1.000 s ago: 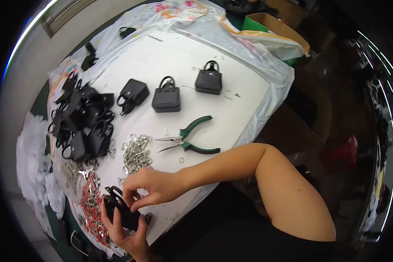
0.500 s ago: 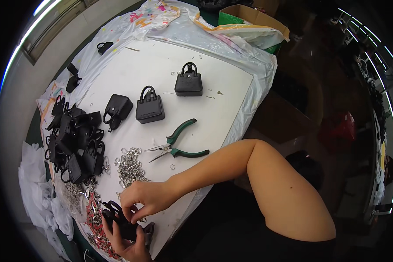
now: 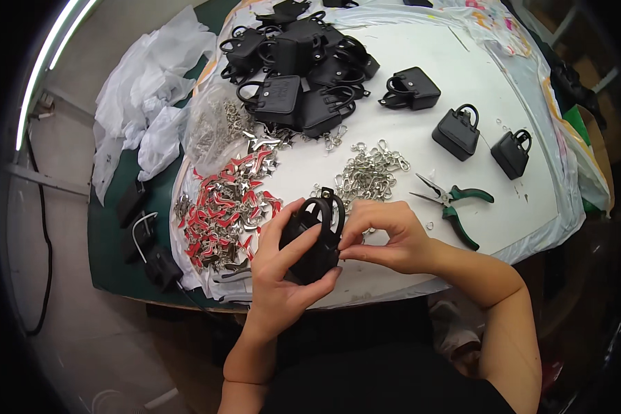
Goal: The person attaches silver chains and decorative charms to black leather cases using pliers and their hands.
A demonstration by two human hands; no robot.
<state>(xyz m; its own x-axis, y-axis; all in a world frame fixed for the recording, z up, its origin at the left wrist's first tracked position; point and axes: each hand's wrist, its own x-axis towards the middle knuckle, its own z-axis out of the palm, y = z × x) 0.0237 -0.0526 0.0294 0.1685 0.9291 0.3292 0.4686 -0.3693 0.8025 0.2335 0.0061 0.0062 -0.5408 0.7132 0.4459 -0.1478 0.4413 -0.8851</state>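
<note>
With the head turned left, I now see the black mini bag (image 3: 314,262) squarely, above the table's (image 3: 514,214) near side, clasped by the left hand's (image 3: 276,272) half-spread fingers, exposing work at its right edge, where the right hand's (image 3: 397,238) fingertips nearly meet, contents indiscernible.

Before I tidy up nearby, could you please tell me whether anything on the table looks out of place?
One loose ring looks stray: it lies alone beside the open, green-handled pliers, apart from the pile of silver clasps. I can see nothing plainly damaged.
</note>
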